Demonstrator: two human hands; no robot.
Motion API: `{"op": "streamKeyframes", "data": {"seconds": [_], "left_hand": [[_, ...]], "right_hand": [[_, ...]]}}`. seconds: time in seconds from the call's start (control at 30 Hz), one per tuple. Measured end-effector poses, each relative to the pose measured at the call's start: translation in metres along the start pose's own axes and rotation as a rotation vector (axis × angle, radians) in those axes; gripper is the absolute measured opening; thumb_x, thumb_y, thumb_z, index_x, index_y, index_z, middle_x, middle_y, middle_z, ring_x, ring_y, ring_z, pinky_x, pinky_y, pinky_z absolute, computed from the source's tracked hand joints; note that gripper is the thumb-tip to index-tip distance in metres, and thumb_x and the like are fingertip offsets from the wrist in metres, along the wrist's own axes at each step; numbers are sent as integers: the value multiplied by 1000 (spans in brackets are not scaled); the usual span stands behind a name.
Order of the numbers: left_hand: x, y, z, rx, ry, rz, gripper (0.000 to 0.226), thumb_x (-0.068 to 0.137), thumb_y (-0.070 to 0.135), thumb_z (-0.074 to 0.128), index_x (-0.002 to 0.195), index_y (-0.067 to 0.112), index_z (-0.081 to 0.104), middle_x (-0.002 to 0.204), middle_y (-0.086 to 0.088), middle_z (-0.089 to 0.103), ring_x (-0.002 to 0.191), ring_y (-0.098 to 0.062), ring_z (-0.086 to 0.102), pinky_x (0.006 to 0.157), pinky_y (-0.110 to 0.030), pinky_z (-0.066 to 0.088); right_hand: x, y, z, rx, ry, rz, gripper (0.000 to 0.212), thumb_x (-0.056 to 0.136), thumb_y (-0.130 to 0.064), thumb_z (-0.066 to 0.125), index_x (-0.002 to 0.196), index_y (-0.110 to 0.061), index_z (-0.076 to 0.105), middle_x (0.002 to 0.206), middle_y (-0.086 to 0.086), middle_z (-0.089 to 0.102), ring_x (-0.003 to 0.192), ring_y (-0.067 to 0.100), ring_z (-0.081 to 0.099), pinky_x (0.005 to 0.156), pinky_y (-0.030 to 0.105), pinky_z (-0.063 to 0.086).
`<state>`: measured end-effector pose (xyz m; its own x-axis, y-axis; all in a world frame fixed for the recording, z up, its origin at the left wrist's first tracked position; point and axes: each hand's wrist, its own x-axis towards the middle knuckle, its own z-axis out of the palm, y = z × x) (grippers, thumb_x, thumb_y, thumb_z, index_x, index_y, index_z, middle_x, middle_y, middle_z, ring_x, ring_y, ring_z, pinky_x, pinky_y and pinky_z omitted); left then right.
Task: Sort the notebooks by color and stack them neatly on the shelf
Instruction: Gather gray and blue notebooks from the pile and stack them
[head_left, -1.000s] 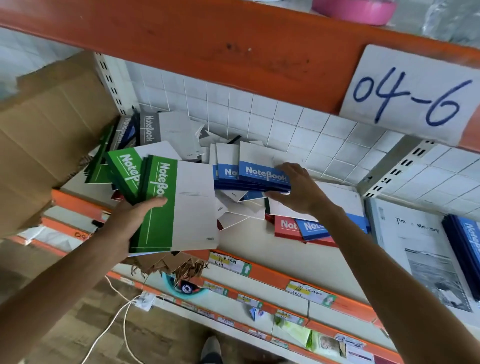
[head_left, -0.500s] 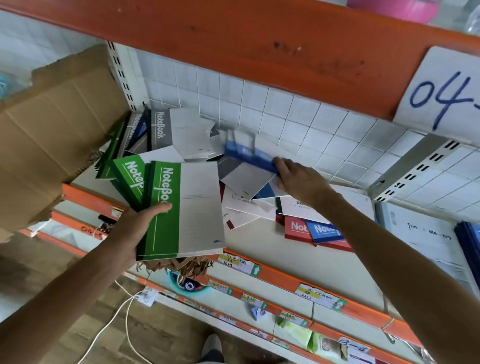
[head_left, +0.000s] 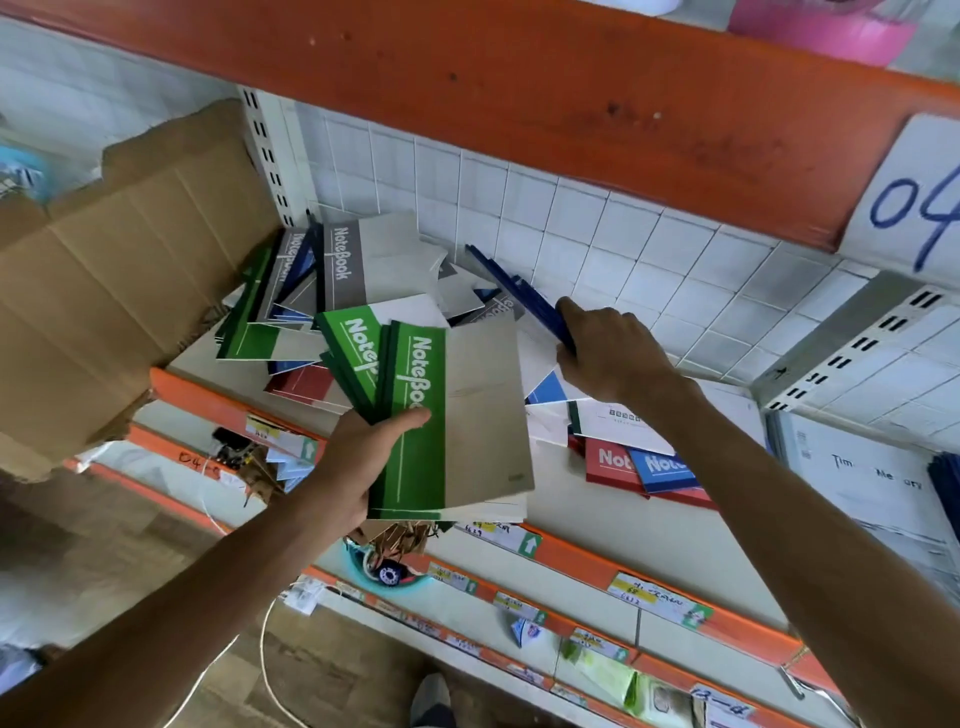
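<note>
The left hand (head_left: 345, 462) has its fingers clamped on a fanned bundle of green notebooks (head_left: 415, 415), thumb (head_left: 410, 417) laid across the green band of the top cover, the other fingers hidden underneath. The bundle is held out over the front edge of the shelf (head_left: 613, 519). The right hand (head_left: 608, 348) has its fingers curled round the lower end of a stack of blue notebooks (head_left: 524, 291), which is tilted on edge with its far end up near the tiled wall (head_left: 649, 234).

Behind the green bundle lies a jumbled heap on the shelf: a grey notebook (head_left: 363, 262) leaning at the back, more green ones at the left, a red cover low in the pile. Under the right forearm lie a red notebook (head_left: 605, 460) and a blue notebook (head_left: 662, 467), overlapping. A cardboard box (head_left: 119, 280) stands left of the heap.
</note>
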<state>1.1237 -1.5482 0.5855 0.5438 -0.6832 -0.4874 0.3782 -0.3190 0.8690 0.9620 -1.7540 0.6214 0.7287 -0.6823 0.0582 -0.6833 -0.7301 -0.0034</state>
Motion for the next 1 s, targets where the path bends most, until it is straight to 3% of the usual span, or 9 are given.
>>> {"op": "streamKeyframes", "data": {"seconds": [0.13,0.27,0.6,0.7,0.8,0.9,1.0], "left_hand": [[3,-1,12,38,49,49,17,81,16,74,98,16,70,88,-8,74,80,-23,70,63,-28,53],[4,-5,13,56,74,72,13,82,14,74,93,18,69,86,-4,73,79,-20,69,65,-27,52],[10,-2,-4,65,136,127,13,83,12,72,93,19,67,90,-2,72,84,-19,68,63,-26,49],[13,-4,-4,46,144,111,13,82,14,73,92,20,66,93,-3,72,90,-24,68,78,-38,54],[11,-7,3,20,141,92,14,81,26,75,91,23,66,96,-5,73,93,-26,68,90,-50,53],[8,-3,8,-162,78,1,46,73,58,70,100,21,68,100,-9,74,94,-30,70,90,-50,53],[11,-4,6,-278,55,-56,57,69,61,73,107,18,69,100,-11,74,95,-31,70,91,-49,53]], "right_hand": [[-14,-35,-25,67,-45,-6,30,91,-22,52,120,-12,48,87,16,57,81,43,58,67,38,42],[-21,-50,-40,189,-61,35,16,91,-19,51,100,-16,39,71,3,38,71,36,45,64,35,36],[-12,-33,-58,330,-66,163,19,91,-24,53,109,-19,49,88,7,60,80,33,61,67,39,54],[-18,-51,-56,327,-99,136,17,90,-20,52,106,-21,45,78,2,53,69,26,55,55,31,44],[-22,-85,-48,237,-105,100,22,92,-22,52,113,-17,45,74,-1,42,75,31,51,64,32,38],[-25,-115,-29,133,-106,32,36,99,-40,51,123,-15,44,89,6,54,92,36,62,69,35,35],[-34,-125,-6,134,-194,-37,54,98,-59,44,129,-14,43,103,12,63,100,36,62,72,37,35]]}}
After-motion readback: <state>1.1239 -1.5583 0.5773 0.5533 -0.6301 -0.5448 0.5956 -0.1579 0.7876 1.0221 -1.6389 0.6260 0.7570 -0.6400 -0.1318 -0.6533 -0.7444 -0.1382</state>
